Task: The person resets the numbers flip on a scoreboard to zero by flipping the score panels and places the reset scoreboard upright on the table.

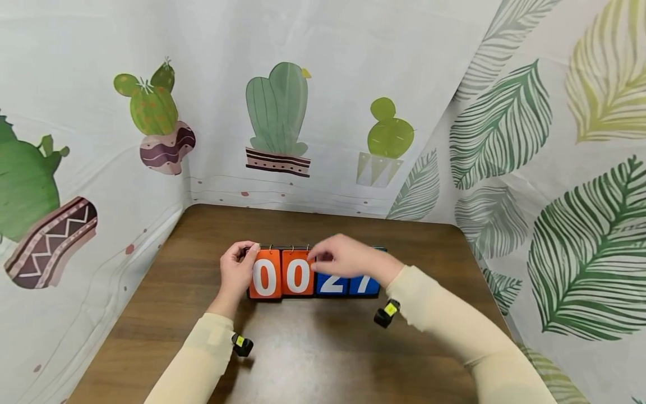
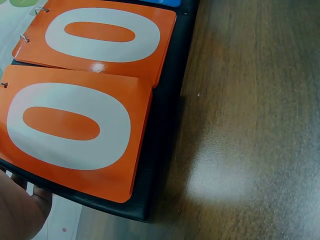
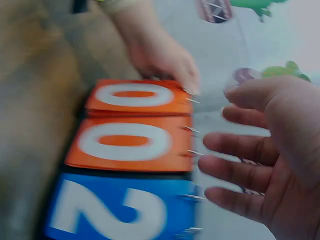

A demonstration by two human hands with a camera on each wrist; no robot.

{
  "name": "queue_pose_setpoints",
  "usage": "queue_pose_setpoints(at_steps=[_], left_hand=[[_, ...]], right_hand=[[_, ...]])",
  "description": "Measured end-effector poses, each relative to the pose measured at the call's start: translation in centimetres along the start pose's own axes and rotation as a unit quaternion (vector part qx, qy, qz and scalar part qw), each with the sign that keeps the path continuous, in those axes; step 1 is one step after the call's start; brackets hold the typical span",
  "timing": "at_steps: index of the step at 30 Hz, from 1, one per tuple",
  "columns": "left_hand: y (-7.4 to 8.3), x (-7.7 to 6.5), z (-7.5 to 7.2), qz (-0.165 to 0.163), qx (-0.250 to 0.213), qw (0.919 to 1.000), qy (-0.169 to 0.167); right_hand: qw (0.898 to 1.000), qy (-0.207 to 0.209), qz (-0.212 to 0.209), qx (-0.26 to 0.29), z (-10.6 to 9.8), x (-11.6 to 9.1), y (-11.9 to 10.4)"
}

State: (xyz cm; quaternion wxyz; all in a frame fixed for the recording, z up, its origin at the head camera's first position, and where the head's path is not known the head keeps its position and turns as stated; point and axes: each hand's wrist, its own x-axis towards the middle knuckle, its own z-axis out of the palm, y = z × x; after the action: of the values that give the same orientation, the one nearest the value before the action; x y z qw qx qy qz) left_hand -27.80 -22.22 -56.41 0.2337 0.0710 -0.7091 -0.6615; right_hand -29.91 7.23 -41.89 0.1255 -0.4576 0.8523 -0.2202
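Observation:
A tabletop flip scoreboard (image 2: 162, 130) with a black backing stands on the table. It shows two orange cards reading 0 (image 1: 257, 290) and 0 (image 1: 286, 257), then blue cards reading 2 (image 1: 323, 289) and 7 (image 1: 374, 285). Metal rings (image 3: 191, 196) bind the cards along the top edge. The left hand (image 1: 236, 273) grips the scoreboard's upper left end, thumb in front and fingers behind. The right hand (image 1: 348, 257) hovers by the top edge near the second 0 and the 2, its fingers (image 3: 235, 172) loosely bent and apart from the cards. In the head view it partly covers the blue cards.
The brown wooden table (image 1: 303, 359) extends in front of the scoreboard. Fabric with cactus prints (image 1: 277, 112) hangs behind it, and leaf-print fabric (image 1: 504, 129) hangs at the right. Each wrist carries a small black camera, one at the left (image 1: 243, 346) and one at the right (image 1: 384, 317).

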Motion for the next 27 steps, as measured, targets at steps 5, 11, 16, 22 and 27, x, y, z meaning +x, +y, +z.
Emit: queue_pose_setpoints(at_steps=[5,11,16,22,27], left_hand=[[0.2,-0.2,-0.2,0.002,0.000,1.0000,0.000],[0.3,0.0,-0.2,0.005,-0.010,0.9999,0.000],[1.6,-0.5,-0.2,-0.011,0.001,0.9998,-0.015],[4.1,-1.3,-0.2,-0.008,0.005,0.9996,-0.027],[4.2,-1.3,-0.4,-0.001,-0.001,0.9997,-0.024]], right_hand=[[0.999,0.003,0.021,0.047,-4.1,2.7,1.0],[0.986,-0.068,0.118,0.101,-7.0,6.0,3.6],[0.965,-0.126,0.198,0.115,-7.8,7.4,5.6],[0.934,-0.195,0.279,0.106,-7.3,8.0,8.0],[0.906,-0.244,0.326,0.113,-5.8,8.5,9.3]])
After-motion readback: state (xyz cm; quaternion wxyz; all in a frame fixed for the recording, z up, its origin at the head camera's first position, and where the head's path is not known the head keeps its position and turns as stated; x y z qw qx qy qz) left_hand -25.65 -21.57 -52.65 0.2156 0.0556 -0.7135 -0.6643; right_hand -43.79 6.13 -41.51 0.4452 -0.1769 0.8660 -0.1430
